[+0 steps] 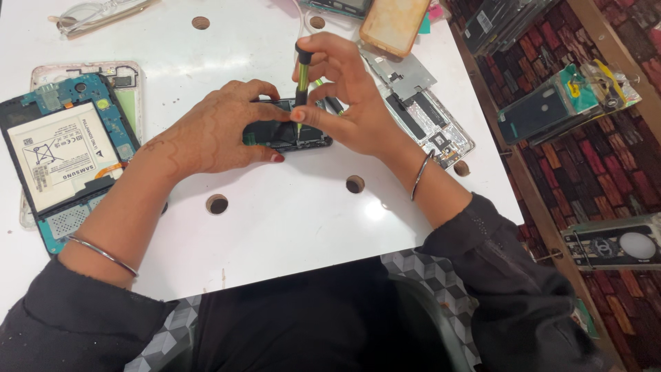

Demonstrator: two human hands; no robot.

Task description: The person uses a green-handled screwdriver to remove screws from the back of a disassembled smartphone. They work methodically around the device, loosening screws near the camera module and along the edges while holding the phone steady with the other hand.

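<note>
A small black opened phone point(289, 134) lies on the white table point(289, 213), near its middle. My left hand point(213, 131) lies over the phone's left part and grips it, thumb along its near edge. My right hand point(344, 89) pinches a thin screwdriver point(302, 83) with a black and green handle. The tool stands nearly upright with its tip down on the phone's inner side. Both wrists wear thin metal bangles.
An opened tablet point(65, 155) with a white battery and blue board lies at the left. A bare metal phone frame point(423, 110) lies to the right, an orange-rimmed case point(394, 24) behind it. The table has several round holes point(217, 204). Cased phones point(551, 110) lie on the floor at the right.
</note>
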